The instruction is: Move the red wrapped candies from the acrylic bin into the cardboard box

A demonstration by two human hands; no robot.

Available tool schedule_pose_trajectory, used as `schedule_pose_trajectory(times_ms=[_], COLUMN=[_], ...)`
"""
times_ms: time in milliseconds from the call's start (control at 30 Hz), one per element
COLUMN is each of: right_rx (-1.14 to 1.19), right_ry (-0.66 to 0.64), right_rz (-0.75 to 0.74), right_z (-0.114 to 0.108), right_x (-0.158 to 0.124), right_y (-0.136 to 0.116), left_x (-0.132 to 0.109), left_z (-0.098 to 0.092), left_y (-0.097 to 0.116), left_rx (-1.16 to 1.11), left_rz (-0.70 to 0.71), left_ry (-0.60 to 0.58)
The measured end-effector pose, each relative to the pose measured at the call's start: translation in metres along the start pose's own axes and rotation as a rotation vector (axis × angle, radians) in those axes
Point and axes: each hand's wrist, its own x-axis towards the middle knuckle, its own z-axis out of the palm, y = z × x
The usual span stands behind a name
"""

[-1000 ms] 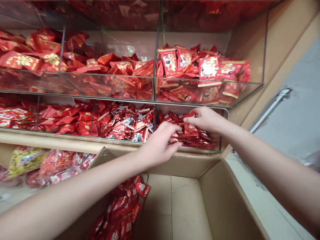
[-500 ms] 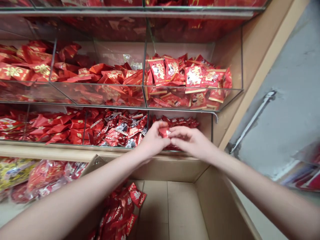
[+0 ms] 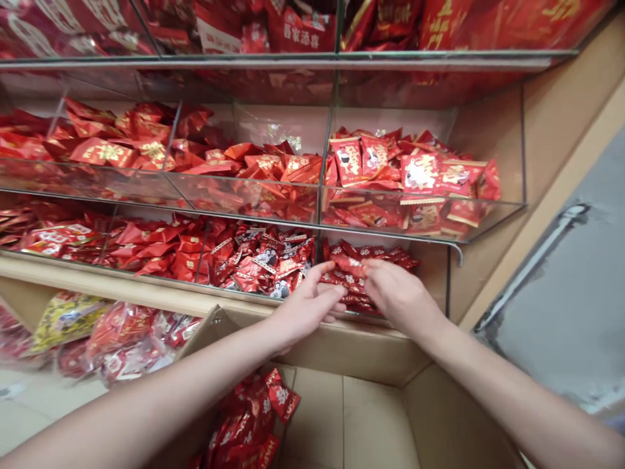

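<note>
The front lip of the lower right glass bin (image 3: 430, 273) runs just under my wrists, and its side pane stands a little beyond my right hand (image 3: 400, 296), leaving tight room. Red candy packets (image 3: 354, 283) lie in the bin between that hand and my left hand (image 3: 307, 306). Both hands curve over the pile, my fingers hiding some packets, and I cannot tell whether either hand grips one. Below the bin, more packets (image 3: 247, 417) sit in an open cardboard box (image 3: 439, 417), cut off by the view's bottom edge.
</note>
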Motion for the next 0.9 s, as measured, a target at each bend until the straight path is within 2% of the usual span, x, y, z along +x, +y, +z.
schedule_pose_trajectory(times_ms=[67, 200, 367, 533, 600, 800, 900], right_rx=[-0.149, -0.332, -0.302, -0.194, -0.172, -0.029, -0.011], right_ry=[-0.045, -0.293, -0.477, -0.589, -0.617, -0.521, -0.546], right_rz=[0.111, 0.246, 0.323, 0.314, 0.322, 0.291, 0.286], right_z=[0.014, 0.041, 0.061, 0.066, 0.067, 0.071, 0.072], right_x=[0.012, 0.04, 0.064, 0.067, 0.065, 0.062, 0.064], right_y=[0.011, 0.017, 0.012, 0.014, 0.016, 0.024, 0.024], left_x=[-0.001, -0.004, -0.008, -0.006, -0.006, -0.009, -0.01], left_z=[-0.003, -0.004, -0.006, -0.01, -0.011, -0.011, -0.01], left_y=[-0.008, -0.02, -0.019, -0.022, -0.025, -0.022, -0.021], left_rx=[0.092, 0.209, 0.284, 0.345, 0.39, 0.515, 0.556], left_rz=[0.044, 0.105, 0.101, 0.147, 0.172, 0.218, 0.256], left_ry=[-0.055, -0.141, -0.19, -0.2, -0.206, -0.19, -0.188])
